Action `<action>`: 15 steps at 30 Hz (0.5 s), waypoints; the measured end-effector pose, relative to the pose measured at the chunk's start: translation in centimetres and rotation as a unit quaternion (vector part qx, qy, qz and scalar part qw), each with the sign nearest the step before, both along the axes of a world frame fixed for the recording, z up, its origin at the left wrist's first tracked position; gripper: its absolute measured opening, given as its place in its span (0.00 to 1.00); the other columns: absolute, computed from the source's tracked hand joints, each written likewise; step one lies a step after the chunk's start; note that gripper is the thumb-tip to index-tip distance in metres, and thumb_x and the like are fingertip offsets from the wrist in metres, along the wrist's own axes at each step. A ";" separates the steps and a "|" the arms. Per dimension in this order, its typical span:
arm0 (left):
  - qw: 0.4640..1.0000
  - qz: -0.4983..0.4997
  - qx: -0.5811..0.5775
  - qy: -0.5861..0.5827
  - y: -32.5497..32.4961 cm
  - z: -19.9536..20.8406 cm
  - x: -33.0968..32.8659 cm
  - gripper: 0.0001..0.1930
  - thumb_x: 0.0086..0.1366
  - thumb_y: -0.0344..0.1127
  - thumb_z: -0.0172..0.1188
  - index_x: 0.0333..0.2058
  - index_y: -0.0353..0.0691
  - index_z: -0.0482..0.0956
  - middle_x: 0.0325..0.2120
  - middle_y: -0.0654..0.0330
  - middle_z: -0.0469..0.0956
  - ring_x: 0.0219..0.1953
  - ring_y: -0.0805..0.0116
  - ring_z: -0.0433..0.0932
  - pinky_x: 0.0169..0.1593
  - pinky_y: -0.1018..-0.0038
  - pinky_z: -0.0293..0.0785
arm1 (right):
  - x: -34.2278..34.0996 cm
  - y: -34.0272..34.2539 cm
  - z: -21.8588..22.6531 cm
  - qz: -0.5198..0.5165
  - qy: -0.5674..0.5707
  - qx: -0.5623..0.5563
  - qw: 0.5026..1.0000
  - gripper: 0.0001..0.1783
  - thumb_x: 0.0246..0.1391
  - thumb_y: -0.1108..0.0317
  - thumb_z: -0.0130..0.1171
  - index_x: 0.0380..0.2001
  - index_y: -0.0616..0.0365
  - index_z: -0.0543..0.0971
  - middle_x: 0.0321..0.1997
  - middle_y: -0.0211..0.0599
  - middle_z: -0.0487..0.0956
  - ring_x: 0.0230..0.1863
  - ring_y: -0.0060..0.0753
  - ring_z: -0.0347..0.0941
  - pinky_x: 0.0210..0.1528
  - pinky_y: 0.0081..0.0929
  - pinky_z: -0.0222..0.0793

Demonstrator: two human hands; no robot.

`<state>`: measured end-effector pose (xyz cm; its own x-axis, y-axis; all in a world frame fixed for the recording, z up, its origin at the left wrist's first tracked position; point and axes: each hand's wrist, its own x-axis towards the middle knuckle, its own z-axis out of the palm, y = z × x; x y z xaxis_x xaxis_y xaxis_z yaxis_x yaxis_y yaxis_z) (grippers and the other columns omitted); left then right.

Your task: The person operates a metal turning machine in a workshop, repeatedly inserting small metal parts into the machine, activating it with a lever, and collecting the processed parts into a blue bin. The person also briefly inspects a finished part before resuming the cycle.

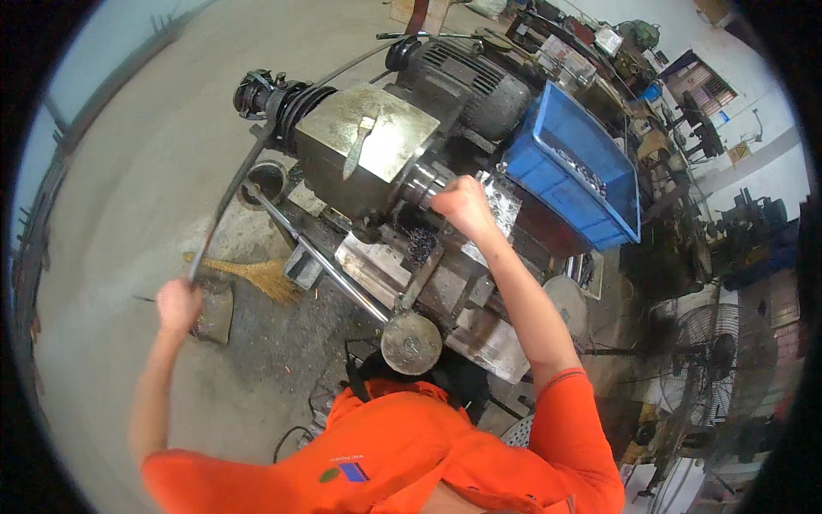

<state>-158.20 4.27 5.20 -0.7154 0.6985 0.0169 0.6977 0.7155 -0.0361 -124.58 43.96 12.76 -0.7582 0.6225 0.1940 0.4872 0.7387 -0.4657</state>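
My left hand (179,305) is wrapped around the lower end of a long dark metal lever (228,199). The lever curves up past the pulley end of a lathe-like machine (342,176). On the other side, my right hand (462,208) is closed at the front of the machine's shiny round chuck (420,183). Whatever its fingers hold is hidden behind the hand. A brush (358,147) with a worn handle lies on the flat metal top of the machine's housing. Dark metal chips (420,245) are heaped below the chuck.
A blue plastic bin (572,210) with small metal parts stands right of the chuck, near a grey motor (471,79). A long steel bar (338,274) and a round metal knob (411,344) are close to my body. A straw broom (257,276) and a dustpan (216,313) lie on the floor.
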 end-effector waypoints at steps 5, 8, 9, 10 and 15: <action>0.970 -0.101 -0.003 0.220 -1.4 -0.6 -15.1 0.06 0.47 0.31 0.54 0.25 0.40 0.69 0.15 0.54 0.73 0.19 0.54 0.73 0.25 0.62 0.69 | -0.8 -0.5 0.7 -0.113 0.068 -0.102 0.986 0.13 0.25 0.63 0.53 0.07 0.65 0.72 0.09 0.51 0.68 0.12 0.41 0.65 0.20 0.30 0.64; 0.976 -0.098 -0.002 0.192 -0.1 -1.0 -15.9 0.04 0.48 0.31 0.53 0.25 0.39 0.69 0.16 0.52 0.74 0.21 0.54 0.74 0.25 0.63 0.70 | 0.1 0.4 -0.2 -0.115 0.059 -0.056 0.990 0.14 0.25 0.63 0.54 0.12 0.66 0.76 0.12 0.52 0.71 0.18 0.46 0.71 0.25 0.31 0.67; 0.983 -0.050 -0.027 0.173 0.6 0.0 -15.1 0.04 0.49 0.31 0.53 0.24 0.38 0.69 0.18 0.50 0.74 0.23 0.53 0.75 0.27 0.62 0.71 | -0.1 0.0 0.1 -0.108 0.086 -0.042 0.990 0.14 0.24 0.63 0.54 0.13 0.66 0.76 0.12 0.52 0.71 0.19 0.48 0.72 0.25 0.32 0.68; 0.985 0.007 -0.025 0.169 0.9 -0.5 -14.6 0.05 0.49 0.31 0.53 0.25 0.38 0.71 0.19 0.49 0.75 0.25 0.52 0.75 0.29 0.63 0.72 | 0.3 -0.3 0.8 -0.138 0.016 -0.105 0.985 0.12 0.25 0.64 0.54 0.14 0.64 0.76 0.24 0.54 0.75 0.30 0.48 0.75 0.33 0.32 0.69; 0.914 -0.026 0.404 0.001 4.2 -1.7 -10.4 0.16 0.56 0.34 0.50 0.43 0.36 0.73 0.35 0.49 0.76 0.37 0.59 0.77 0.41 0.67 0.71 | 7.9 -4.2 2.0 -0.050 0.153 0.034 0.986 0.08 0.27 0.67 0.56 0.17 0.57 0.77 0.45 0.47 0.72 0.43 0.48 0.70 0.45 0.34 0.66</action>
<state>-168.56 8.45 3.46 -0.6808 0.4907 0.5438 0.7322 0.4754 0.4878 -116.66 39.77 14.77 -0.5926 0.6691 0.4485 0.4046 0.7287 -0.5526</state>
